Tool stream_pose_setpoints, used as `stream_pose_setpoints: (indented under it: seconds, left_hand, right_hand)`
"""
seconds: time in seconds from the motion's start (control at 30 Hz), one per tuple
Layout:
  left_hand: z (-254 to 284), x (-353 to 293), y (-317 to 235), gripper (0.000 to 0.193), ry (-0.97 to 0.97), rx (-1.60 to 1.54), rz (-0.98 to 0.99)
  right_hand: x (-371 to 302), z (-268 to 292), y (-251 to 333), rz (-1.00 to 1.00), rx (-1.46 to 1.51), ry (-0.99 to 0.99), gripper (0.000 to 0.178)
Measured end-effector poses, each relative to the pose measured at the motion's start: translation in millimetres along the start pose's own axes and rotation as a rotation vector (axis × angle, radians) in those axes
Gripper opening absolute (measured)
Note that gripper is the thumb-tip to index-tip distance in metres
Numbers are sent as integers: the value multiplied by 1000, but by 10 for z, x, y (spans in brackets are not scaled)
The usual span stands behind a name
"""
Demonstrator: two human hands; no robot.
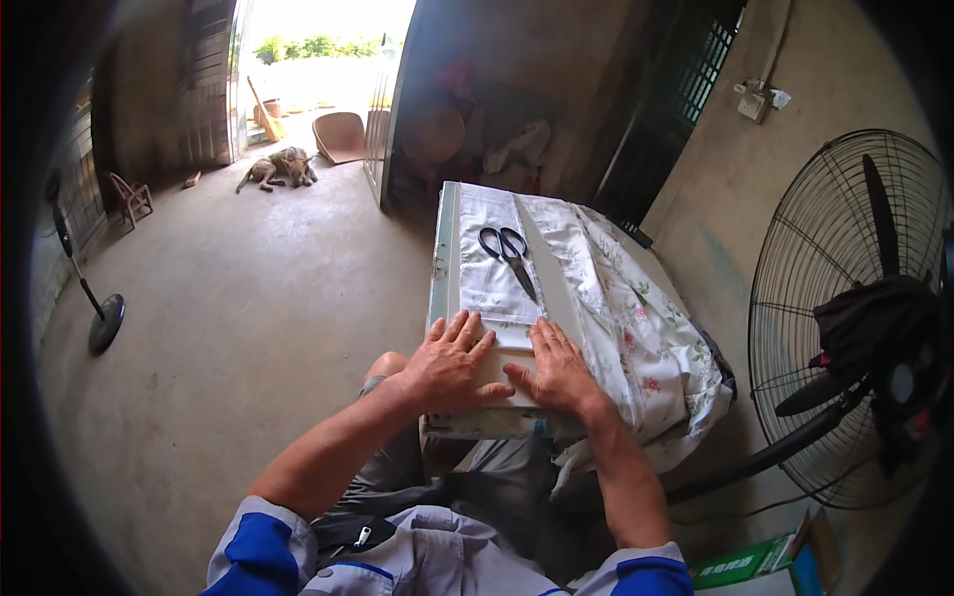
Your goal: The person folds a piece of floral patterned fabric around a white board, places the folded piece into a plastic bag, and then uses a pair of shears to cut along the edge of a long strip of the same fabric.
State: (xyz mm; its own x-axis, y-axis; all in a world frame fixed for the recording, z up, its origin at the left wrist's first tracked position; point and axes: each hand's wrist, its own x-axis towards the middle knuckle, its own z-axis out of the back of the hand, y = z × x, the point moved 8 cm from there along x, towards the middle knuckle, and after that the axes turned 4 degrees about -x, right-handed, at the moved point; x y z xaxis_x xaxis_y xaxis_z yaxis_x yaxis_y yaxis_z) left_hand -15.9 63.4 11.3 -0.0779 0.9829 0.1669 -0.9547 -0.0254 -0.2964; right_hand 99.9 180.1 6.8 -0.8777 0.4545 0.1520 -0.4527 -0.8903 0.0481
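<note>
Both my hands lie flat on a piece of white cloth [494, 289] at the near end of a table [449, 238]. My left hand [452, 365] rests by the table's left edge, fingers spread and pointing away from me. To its right, my right hand [555, 368] presses down with its fingers stretched out and its thumb toward the left hand. Neither holds anything. Beyond the fingertips lie dark-handled scissors [512, 260], blades toward me. White floral fabric [636, 328] covers the table's right side in folds and hangs over the edge.
A large black fan [845, 318] stands close on the right. Near my lower right is a green box [750, 566]. At the left are a black pole stand [104, 323] and a small chair [129, 199]. A dog [278, 169] lies by the open doorway.
</note>
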Motion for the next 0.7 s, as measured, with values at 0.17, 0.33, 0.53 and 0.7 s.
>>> stream_pose_setpoints:
  seconds: [0.17,0.33,0.53,0.7]
  left_hand:
    - [-87,1,58,103,-46,-41,-16]
    - [-28,-22,5,102,-48,-49,-10]
    - [10,-20,18,99,-94,-105,-20]
    - [79,-45,-20,98,-163,-94,-44]
  right_hand:
    - [213,303,31,68,34,23,67]
    - [787,496,-200,29,71,-204,36]
    - [1480,207,-394,-13,-115,-284,15]
    - [2020,116,-643,-40,-150,-253,14]
